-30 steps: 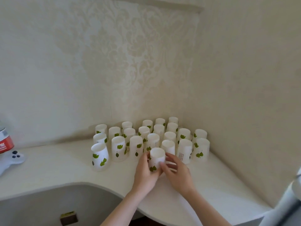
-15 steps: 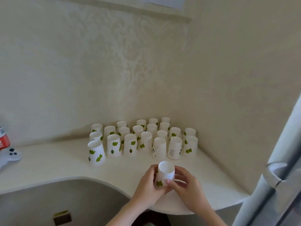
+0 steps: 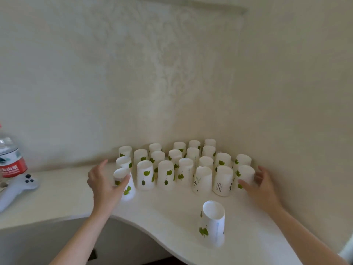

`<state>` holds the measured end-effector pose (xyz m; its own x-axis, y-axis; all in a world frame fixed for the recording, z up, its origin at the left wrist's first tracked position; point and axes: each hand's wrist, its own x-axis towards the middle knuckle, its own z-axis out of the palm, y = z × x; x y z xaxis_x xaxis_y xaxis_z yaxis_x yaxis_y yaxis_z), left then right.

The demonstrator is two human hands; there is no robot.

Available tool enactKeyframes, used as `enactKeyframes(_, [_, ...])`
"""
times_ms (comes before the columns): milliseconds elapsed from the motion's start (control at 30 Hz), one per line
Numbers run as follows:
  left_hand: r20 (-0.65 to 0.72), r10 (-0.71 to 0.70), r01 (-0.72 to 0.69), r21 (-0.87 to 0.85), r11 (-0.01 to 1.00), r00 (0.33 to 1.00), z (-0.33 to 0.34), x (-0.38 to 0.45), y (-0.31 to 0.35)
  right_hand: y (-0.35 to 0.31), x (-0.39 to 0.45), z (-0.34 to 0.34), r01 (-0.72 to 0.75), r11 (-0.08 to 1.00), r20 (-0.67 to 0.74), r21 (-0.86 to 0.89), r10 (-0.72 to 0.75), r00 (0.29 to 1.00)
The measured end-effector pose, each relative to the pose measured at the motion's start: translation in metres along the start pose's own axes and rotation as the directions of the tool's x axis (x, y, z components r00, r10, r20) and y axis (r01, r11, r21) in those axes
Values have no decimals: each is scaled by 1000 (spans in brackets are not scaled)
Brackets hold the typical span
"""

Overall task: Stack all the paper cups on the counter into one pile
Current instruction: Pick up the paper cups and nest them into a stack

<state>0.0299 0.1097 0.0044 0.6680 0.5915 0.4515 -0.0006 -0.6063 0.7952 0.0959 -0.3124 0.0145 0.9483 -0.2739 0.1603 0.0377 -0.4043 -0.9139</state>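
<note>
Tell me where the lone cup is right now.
In the head view, the lone cup stands upside down near the counter's front edge, lower centre-right, apart from the cluster behind it.

A clear plastic water bottle with a red label [image 3: 10, 159] stands at the far left edge. Just in front of it lies a pale grey handheld controller with dark buttons [image 3: 18, 188], angled diagonally. Cream patterned wallpaper [image 3: 152, 64] covers the corner walls behind.
</note>
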Motion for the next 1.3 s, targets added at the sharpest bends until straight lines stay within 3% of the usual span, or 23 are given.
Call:
enactKeyframes(100, [139, -11, 22, -81, 996, 990, 10, 11, -14, 7, 11, 9, 11, 1000, 11, -21, -10, 1000])
enactKeyframes(267, [206, -112, 149, -173, 974, 972, 13, 0, -10, 16, 8, 14, 10, 1000, 7, -24, -10, 1000])
enactKeyframes(367, [75, -169, 181, -202, 962, 983, -1, -16, 14, 18, 3, 7, -10, 1000, -26, -20, 10, 1000])
enactKeyframes(433, [20, -104, 103, -384, 917, 994, -14, -32, 56, 13, -2, -3, -12, 1000, -87, 10, 13, 996])
enactKeyframes(500, [174, 66, 41, -547, 836, 982, -18, -53, 107, -5, -11, -14, 14, 996, -150, 85, -1, 989])
enactKeyframes(567, [394, 232, 51, -588, 807, 889, -8, -78, 142, -28, -26, -26, 23, 980, -156, 197, 8, 988])
enactKeyframes(667, [595, 309, 81, -537, 840, 742, 16, -116, 158, -54, -49, -46, 57, 955, -110, 290, -26, 994])
enactKeyframes(800, [714, 284, 81, -430, 899, 640, 43, -142, 135, -69, -81, -65, 116, 953, 21, 278, -127, 992])
enactKeyframes(1000, [780, 239, 108, -363, 925, 578, 55, -149, 114, -64, -111, -46, 156, 948, 263, 278, -231, 937])
enactKeyframes(1300, [813, 149, 122, -260, 958, 563, 45, -127, 93, -65, -114, 26, 234, 951, 421, 205, -301, 856])
